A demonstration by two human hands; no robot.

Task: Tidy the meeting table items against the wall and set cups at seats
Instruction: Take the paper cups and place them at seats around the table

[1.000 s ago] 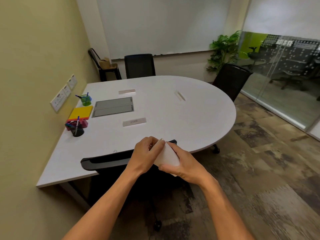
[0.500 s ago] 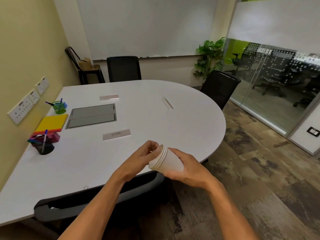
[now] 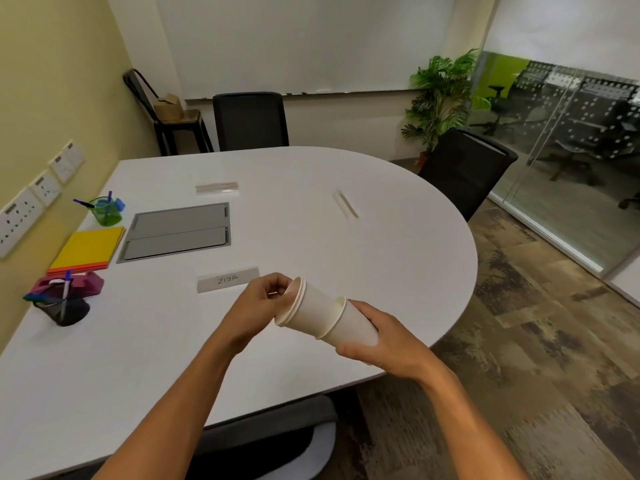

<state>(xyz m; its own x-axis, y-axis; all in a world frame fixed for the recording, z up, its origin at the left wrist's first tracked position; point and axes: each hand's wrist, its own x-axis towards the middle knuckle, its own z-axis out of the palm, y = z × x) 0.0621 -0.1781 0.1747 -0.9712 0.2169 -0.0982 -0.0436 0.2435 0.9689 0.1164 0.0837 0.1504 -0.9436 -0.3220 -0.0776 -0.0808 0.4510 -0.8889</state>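
Above the near edge of the white meeting table (image 3: 346, 258) I hold a nested stack of white paper cups (image 3: 323, 318) on its side. My right hand (image 3: 384, 341) grips the outer cup at the base end. My left hand (image 3: 263, 299) pinches the rims at the open end, and the inner cups stick partly out of the outer one. A name card reading "ZEBRA" (image 3: 227, 279) lies just beyond my left hand. Against the yellow wall sit a green pen cup (image 3: 105, 211), yellow and orange folders (image 3: 88, 249), a dark red tray (image 3: 69, 284) and a black pen holder (image 3: 65, 310).
A grey cable hatch (image 3: 178, 233) is set into the table. Two more name cards (image 3: 217, 187) (image 3: 345, 202) lie farther off. Black chairs stand at the far end (image 3: 251, 121), the right side (image 3: 465, 168) and under me (image 3: 270, 441). A plant (image 3: 440, 95) and glass wall are at right.
The view has moved closer over the table. My left hand has drawn the inner cups partway out of the outer cup, so the stack now looks longer.
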